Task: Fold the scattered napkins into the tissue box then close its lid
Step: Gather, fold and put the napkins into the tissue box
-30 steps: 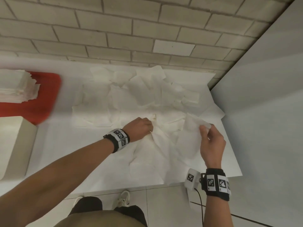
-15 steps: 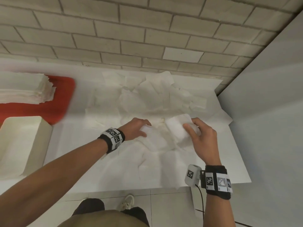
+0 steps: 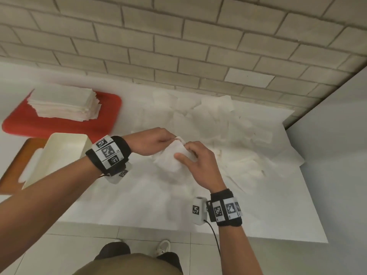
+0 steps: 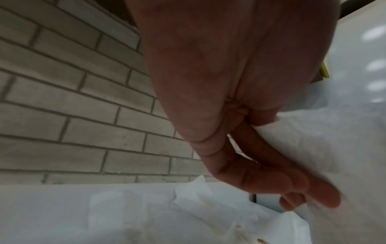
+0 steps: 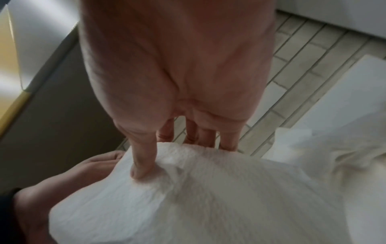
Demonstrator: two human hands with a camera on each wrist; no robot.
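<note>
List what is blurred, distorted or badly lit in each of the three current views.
Head view: wide-angle bend in the brick wall; motion smear on the red tray edge and tissue box; white napkin pile washed out. Left wrist view: the left hand fills the frame, dim, fingertips smeared. Right wrist view: the right hand is soft; the held napkin shows texture near the thumb only.

Tissue box (image 3: 59, 153): near end hidden behind left forearm, outline motion-blurred. Red tray (image 3: 65, 126): edges blurred. Napkin pile (image 3: 218, 124): individual sheets indistinguishable.
</note>
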